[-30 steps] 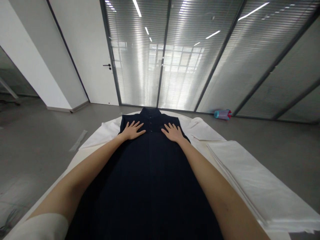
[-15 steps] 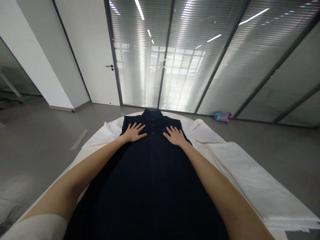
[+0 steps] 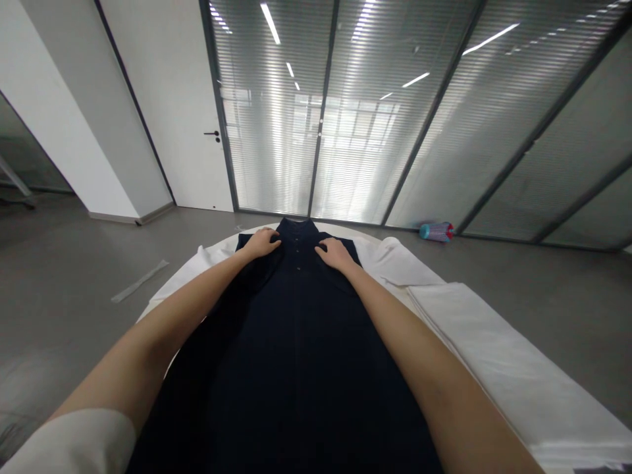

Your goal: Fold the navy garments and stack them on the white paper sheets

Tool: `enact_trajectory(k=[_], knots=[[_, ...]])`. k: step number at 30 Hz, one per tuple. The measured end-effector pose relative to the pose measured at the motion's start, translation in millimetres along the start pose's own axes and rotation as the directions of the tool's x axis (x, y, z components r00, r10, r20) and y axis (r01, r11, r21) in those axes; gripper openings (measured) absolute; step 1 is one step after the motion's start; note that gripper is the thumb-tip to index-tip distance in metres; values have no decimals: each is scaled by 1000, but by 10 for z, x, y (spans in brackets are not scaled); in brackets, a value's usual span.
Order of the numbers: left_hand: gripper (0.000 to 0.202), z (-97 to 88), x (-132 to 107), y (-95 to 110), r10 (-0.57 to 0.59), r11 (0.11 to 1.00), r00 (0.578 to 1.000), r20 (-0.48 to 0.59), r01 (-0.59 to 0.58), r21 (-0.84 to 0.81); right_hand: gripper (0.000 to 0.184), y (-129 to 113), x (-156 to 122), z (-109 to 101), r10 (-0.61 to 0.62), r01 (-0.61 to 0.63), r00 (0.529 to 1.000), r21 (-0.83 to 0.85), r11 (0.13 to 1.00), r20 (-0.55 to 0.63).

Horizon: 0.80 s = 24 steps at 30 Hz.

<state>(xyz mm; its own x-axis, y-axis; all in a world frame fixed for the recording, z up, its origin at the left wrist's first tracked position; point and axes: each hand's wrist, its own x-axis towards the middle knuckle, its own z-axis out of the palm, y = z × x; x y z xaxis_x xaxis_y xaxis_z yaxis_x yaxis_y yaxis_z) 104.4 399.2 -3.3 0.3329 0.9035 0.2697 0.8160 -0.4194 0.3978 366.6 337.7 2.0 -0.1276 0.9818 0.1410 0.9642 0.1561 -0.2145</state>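
A dark navy shirt [image 3: 296,342] lies front up, its stand collar [image 3: 299,227] at the far end and small buttons running down from it. My left hand [image 3: 261,243] is at the upper left chest near the shoulder, fingers curled and closed on the fabric. On the other side of the buttons, my right hand [image 3: 336,253] is closed on the cloth of the upper right chest in the same way. Curved folds show in the shirt beside both hands. The fingertips are partly hidden. Beneath the shirt is a pale round-edged table [image 3: 340,228].
White cloth [image 3: 402,263] lies beside the shirt's right shoulder, and more white cloth [image 3: 185,276] at the left. A folded white sheet [image 3: 498,349] covers the table's right side. A blue-and-red patterned object [image 3: 436,231] and a pale strip [image 3: 141,282] are on the floor.
Both hands have gone from lying flat with spread fingers to curled on the shirt, a little farther up towards the shoulders. Folds have formed in the fabric around them.
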Motion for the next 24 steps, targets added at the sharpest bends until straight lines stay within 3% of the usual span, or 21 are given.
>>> enact_trajectory(k=[3, 8, 13, 17, 19, 21, 24], knots=[[43, 33, 375, -70, -62, 996, 998, -33, 60, -60, 54, -68, 95, 133, 2, -3, 998, 14, 1000, 67], [42, 198, 792, -116, -157, 971, 987, -37, 148, -185, 55, -102, -37, 379, -9, 8, 999, -32, 999, -45], [32, 338, 905, -66, -203, 950, 976, -76, 177, -257, 54, -121, -83, 376, -6, 5, 999, -12, 1000, -42], [53, 311, 794, -15, -214, 951, 952, -220, 152, -271, 52, -124, -71, 367, 4, -1, 997, 32, 999, -76], [64, 271, 678, -13, -100, 969, 959, -265, 34, -243, 56, -112, -78, 369, 38, -27, 990, 78, 997, -136], [59, 235, 543, -35, 132, 973, 961, -242, -172, -153, 63, -99, -85, 358, 87, -62, 969, 115, 991, -230], [44, 212, 364, -108, 441, 895, 890, -119, -445, -7, 68, -101, -62, 306, 61, -29, 937, 97, 995, -343]])
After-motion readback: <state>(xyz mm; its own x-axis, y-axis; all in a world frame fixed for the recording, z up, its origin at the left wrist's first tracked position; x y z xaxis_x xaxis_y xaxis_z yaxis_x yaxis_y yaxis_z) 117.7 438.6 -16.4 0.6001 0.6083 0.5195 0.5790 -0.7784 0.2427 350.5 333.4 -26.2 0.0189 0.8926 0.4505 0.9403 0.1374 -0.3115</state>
